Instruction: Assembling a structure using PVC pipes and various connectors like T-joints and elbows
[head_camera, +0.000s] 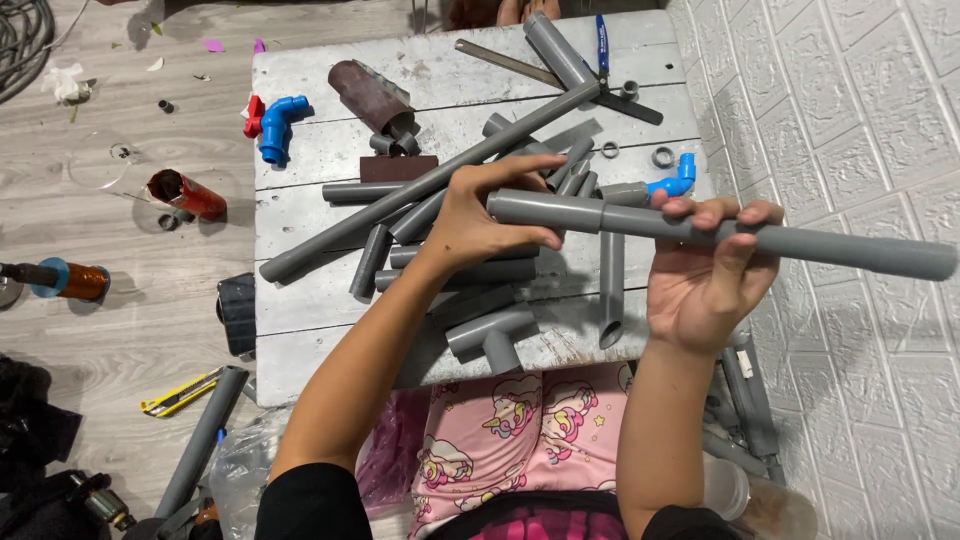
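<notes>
I hold a long grey plastic pipe (830, 247) level above a small whitewashed wooden table (300, 215). My right hand (705, 275) grips it from below near the middle, fingers curled over the top. My left hand (480, 222) pinches the wider grey coupling sleeve (545, 210) fitted on the pipe's left end. Under both hands lies a heap of short grey pipe offcuts (395, 245), with a long grey pipe (420, 185) slanting across the table.
On the table are a blue elbow with a red valve handle (275, 125), a blue fitting (678, 180), a brown cylinder (370, 95), a grey tee (490, 335) and small rings. On the floor to the left lie a yellow utility knife (180, 393), red cans, another pipe.
</notes>
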